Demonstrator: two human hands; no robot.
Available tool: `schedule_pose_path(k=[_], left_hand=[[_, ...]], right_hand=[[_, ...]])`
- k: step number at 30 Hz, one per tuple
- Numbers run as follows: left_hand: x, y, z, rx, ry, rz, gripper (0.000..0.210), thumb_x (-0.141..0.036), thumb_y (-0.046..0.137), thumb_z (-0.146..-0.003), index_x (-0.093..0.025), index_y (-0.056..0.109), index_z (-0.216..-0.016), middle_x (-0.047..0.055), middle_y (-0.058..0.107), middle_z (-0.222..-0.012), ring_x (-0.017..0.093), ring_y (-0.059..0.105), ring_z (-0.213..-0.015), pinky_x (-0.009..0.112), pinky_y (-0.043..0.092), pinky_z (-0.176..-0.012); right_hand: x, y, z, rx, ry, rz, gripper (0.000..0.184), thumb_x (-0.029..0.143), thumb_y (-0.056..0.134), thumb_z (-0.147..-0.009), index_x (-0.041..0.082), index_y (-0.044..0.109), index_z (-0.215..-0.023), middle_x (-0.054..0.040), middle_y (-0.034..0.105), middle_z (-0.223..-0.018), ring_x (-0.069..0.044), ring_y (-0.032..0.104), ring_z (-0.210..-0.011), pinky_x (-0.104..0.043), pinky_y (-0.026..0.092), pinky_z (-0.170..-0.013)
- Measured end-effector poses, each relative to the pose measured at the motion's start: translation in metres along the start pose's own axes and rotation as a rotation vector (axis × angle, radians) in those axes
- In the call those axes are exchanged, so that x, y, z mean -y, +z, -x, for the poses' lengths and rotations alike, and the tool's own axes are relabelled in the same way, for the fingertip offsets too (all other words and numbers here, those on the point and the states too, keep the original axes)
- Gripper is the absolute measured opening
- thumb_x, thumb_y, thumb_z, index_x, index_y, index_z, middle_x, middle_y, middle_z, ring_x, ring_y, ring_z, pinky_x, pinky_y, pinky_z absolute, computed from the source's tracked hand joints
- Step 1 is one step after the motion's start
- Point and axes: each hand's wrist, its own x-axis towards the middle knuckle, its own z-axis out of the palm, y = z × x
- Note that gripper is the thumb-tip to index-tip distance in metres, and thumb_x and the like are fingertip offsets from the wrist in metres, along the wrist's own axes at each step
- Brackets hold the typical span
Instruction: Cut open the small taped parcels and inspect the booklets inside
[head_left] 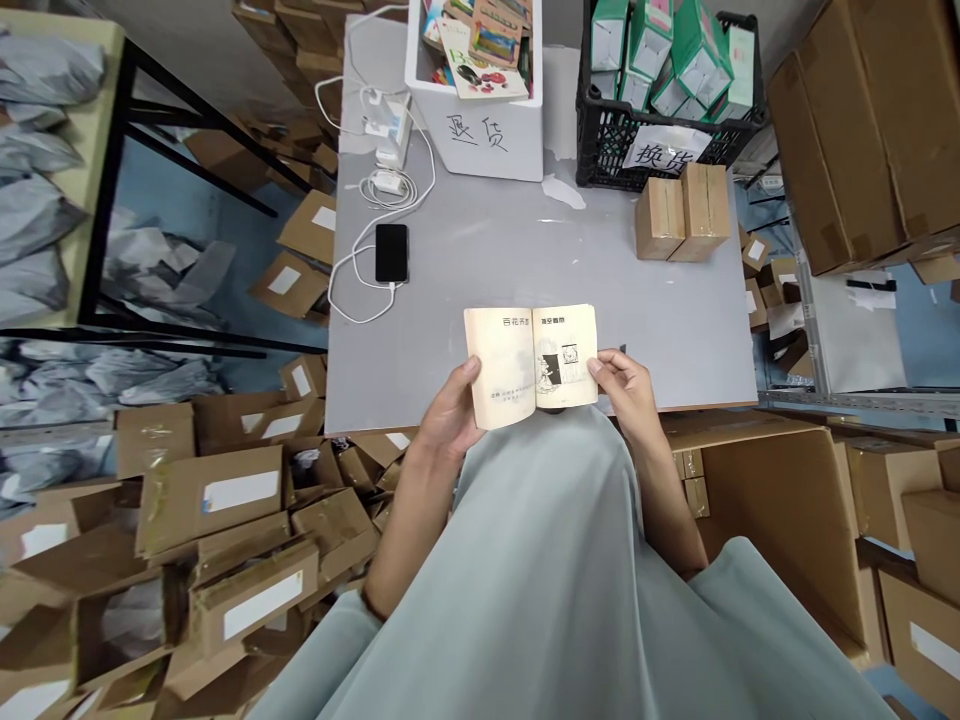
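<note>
A small open book with yellowish pages is held up at the table's front edge. Its left page carries printed characters, and its right page has a heading above a black line drawing. My left hand grips the left edge, thumb on the page and fingers behind it. On the right edge, my right hand pinches the page with the thumb in front; most of the other fingers curl beside and behind the book. Both covers are hidden from view.
On the grey table stand a white bin of books, a black crate of green-and-white boxes, and two small cardboard boxes. A phone lies on its charging cable. Cartons crowd the left floor; a large open carton stands right.
</note>
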Motion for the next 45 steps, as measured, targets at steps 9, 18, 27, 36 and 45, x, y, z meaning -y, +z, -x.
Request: schedule_pose_path(k=[9, 18, 27, 36, 45], left_hand=[[0.003, 0.003, 0.002, -0.015, 0.017, -0.155, 0.081, -0.071, 0.091, -0.079, -0.020, 0.076, -0.140, 0.016, 0.082, -0.132, 0.045, 0.071, -0.137, 0.053, 0.063, -0.113], [0.008, 0.036, 0.002, -0.006, 0.105, -0.371, 0.079, -0.051, 0.102, -0.073, -0.018, 0.074, -0.139, 0.017, 0.081, -0.133, 0.039, 0.076, -0.129, 0.047, 0.063, -0.109], [0.010, 0.039, 0.007, -0.007, 0.040, -0.397, 0.066, -0.048, 0.103, -0.072, -0.016, 0.078, -0.124, 0.016, 0.083, -0.125, 0.035, 0.079, -0.114, 0.042, 0.067, -0.091], [0.008, 0.036, 0.010, 0.042, 0.009, -0.370, 0.069, -0.047, 0.103, -0.072, -0.016, 0.077, -0.128, 0.015, 0.083, -0.122, 0.037, 0.080, -0.114, 0.043, 0.068, -0.092], [0.010, 0.026, 0.007, 0.043, -0.017, -0.289, 0.064, -0.045, 0.104, -0.071, -0.016, 0.078, -0.122, 0.013, 0.085, -0.111, 0.034, 0.082, -0.099, 0.040, 0.067, -0.082]], right_hand=[[0.001, 0.002, 0.003, -0.001, -0.022, 0.031, 0.043, 0.067, 0.081, -0.093, 0.024, 0.077, -0.098, -0.0040, 0.080, -0.097, -0.022, 0.075, -0.096, -0.037, 0.063, -0.088], [0.002, 0.012, 0.007, 0.080, 0.025, 0.003, 0.047, 0.070, 0.082, -0.090, 0.024, 0.075, -0.096, -0.0028, 0.077, -0.094, -0.020, 0.072, -0.089, -0.034, 0.062, -0.083], [0.011, 0.018, 0.010, 0.221, 0.099, -0.087, 0.046, 0.067, 0.090, -0.085, 0.025, 0.074, -0.098, -0.0018, 0.077, -0.097, -0.019, 0.072, -0.088, -0.033, 0.062, -0.080], [0.008, 0.015, 0.011, 0.278, 0.086, -0.105, 0.045, 0.067, 0.087, -0.088, 0.026, 0.075, -0.102, -0.0023, 0.079, -0.102, -0.020, 0.075, -0.094, -0.035, 0.065, -0.086], [0.013, 0.018, 0.011, 0.250, 0.074, -0.038, 0.055, 0.078, 0.086, -0.083, 0.026, 0.075, -0.098, -0.0034, 0.079, -0.101, -0.022, 0.075, -0.096, -0.038, 0.066, -0.088]])
